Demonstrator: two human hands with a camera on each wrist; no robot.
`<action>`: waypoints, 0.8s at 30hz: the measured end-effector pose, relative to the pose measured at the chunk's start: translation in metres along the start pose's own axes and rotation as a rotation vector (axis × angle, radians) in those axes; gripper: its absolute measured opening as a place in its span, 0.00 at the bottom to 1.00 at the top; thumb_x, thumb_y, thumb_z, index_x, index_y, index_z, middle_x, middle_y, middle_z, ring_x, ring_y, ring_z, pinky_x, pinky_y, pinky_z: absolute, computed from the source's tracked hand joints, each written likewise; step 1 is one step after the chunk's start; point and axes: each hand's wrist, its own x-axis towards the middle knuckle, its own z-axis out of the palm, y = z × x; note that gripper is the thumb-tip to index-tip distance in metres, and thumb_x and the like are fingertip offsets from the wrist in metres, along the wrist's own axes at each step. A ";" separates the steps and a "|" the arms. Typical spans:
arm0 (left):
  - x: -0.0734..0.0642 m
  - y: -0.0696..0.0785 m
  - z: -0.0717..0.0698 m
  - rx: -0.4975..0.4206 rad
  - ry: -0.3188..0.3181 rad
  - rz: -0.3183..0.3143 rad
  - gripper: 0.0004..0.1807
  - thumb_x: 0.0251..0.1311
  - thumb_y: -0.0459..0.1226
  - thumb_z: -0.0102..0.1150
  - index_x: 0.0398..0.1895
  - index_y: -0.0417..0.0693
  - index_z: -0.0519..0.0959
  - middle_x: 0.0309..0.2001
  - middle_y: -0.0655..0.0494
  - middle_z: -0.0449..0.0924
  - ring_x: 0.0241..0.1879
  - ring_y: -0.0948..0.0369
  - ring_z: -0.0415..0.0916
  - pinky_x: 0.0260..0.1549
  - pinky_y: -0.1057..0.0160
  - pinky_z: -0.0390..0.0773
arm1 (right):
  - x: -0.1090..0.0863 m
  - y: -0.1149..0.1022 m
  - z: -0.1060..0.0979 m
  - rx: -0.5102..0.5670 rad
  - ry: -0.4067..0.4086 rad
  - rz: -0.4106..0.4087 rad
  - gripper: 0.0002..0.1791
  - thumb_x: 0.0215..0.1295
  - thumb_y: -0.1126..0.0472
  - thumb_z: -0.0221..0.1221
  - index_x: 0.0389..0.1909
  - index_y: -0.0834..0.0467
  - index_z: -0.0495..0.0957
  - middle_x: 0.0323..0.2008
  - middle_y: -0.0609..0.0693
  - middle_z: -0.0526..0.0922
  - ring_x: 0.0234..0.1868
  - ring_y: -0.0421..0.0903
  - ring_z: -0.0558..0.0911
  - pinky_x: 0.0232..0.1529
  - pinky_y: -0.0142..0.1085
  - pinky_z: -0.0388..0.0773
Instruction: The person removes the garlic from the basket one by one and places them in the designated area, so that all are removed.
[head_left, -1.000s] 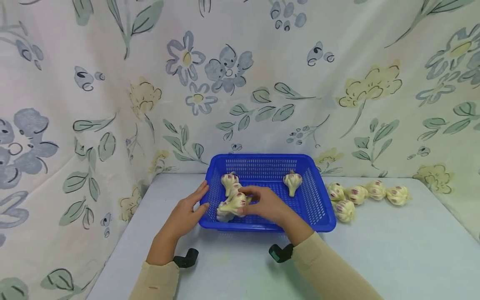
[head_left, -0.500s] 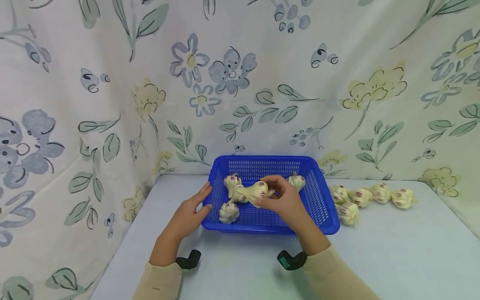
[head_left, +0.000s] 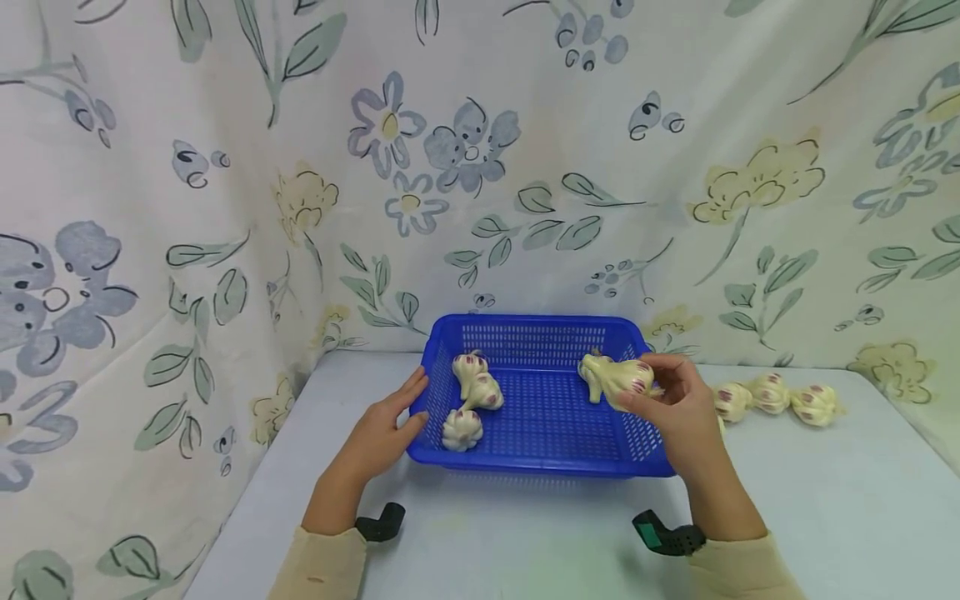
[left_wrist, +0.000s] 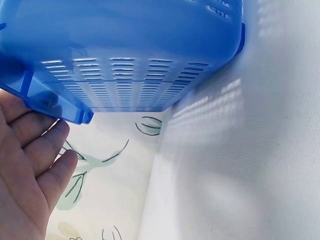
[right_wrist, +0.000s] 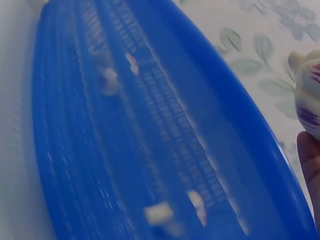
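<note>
My right hand (head_left: pixel 678 408) pinches a garlic bulb (head_left: pixel 628 382) between thumb and fingers, above the right side of the blue basket (head_left: pixel 525 467). In the right wrist view that garlic bulb (right_wrist: pixel 309 102) shows at the right edge, with part of a finger below it. Behind it another garlic bulb (head_left: pixel 589 367) lies in the basket, partly covered. Several more, including a white-ended bulb (head_left: pixel 462 430), lie along the basket's left side. My left hand (head_left: pixel 381 431) rests against the left rim with fingers extended; in the left wrist view its fingers (left_wrist: pixel 42 150) are by the rim's underside.
On the white table (head_left: pixel 487 550), loose garlic bulbs (head_left: pixel 770 393) lie in a row right of the basket, some partly hidden by my right hand. A floral cloth (head_left: pixel 525 275) hangs behind and at the left. Black wrist-worn devices (head_left: pixel 381 523) sit at both wrists.
The right hand has lifted a garlic bulb from the left group and carried it rightward to the basket's right side. My left hand stays at the left rim.
</note>
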 end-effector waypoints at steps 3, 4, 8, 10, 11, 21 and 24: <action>0.000 0.000 0.002 0.005 0.001 0.005 0.32 0.69 0.43 0.52 0.75 0.52 0.60 0.77 0.63 0.52 0.74 0.54 0.56 0.69 0.46 0.62 | -0.003 0.004 -0.017 0.053 0.034 -0.025 0.25 0.59 0.70 0.66 0.56 0.59 0.70 0.50 0.46 0.76 0.46 0.40 0.76 0.39 0.24 0.83; 0.001 0.000 0.002 0.006 0.000 0.007 0.32 0.69 0.43 0.52 0.75 0.52 0.60 0.77 0.63 0.52 0.74 0.54 0.56 0.69 0.46 0.63 | -0.003 0.006 -0.022 0.078 0.041 -0.031 0.24 0.59 0.72 0.65 0.55 0.59 0.70 0.50 0.46 0.76 0.45 0.39 0.77 0.38 0.24 0.83; 0.001 0.000 0.003 0.008 -0.008 0.004 0.32 0.69 0.43 0.52 0.75 0.53 0.60 0.77 0.64 0.52 0.74 0.54 0.56 0.68 0.47 0.63 | -0.007 0.013 -0.040 0.118 0.066 -0.045 0.24 0.59 0.75 0.63 0.55 0.59 0.71 0.48 0.45 0.77 0.41 0.38 0.78 0.38 0.23 0.82; 0.001 0.000 0.003 0.006 -0.008 0.001 0.32 0.69 0.43 0.52 0.75 0.53 0.60 0.77 0.64 0.52 0.74 0.54 0.57 0.68 0.47 0.63 | -0.008 0.016 -0.049 0.121 0.089 -0.047 0.23 0.59 0.75 0.63 0.54 0.58 0.72 0.47 0.45 0.78 0.41 0.37 0.78 0.37 0.22 0.81; 0.001 0.000 0.003 0.007 -0.008 -0.001 0.32 0.69 0.43 0.52 0.75 0.53 0.60 0.77 0.64 0.52 0.74 0.54 0.57 0.68 0.47 0.63 | -0.008 0.017 -0.053 0.114 0.105 -0.047 0.23 0.59 0.75 0.63 0.54 0.57 0.73 0.46 0.44 0.78 0.41 0.36 0.77 0.36 0.21 0.80; 0.000 0.000 0.001 0.018 -0.008 -0.015 0.32 0.69 0.43 0.51 0.76 0.53 0.59 0.77 0.64 0.51 0.74 0.54 0.56 0.68 0.47 0.63 | -0.002 0.027 -0.097 0.162 0.270 0.009 0.24 0.58 0.74 0.65 0.54 0.55 0.73 0.48 0.42 0.79 0.45 0.36 0.76 0.40 0.17 0.78; 0.000 0.002 0.000 0.019 -0.013 -0.018 0.32 0.69 0.43 0.51 0.76 0.53 0.59 0.77 0.64 0.51 0.74 0.53 0.56 0.68 0.46 0.63 | 0.000 0.031 -0.113 0.228 0.298 0.037 0.24 0.59 0.74 0.64 0.55 0.56 0.73 0.49 0.42 0.78 0.46 0.36 0.76 0.43 0.16 0.77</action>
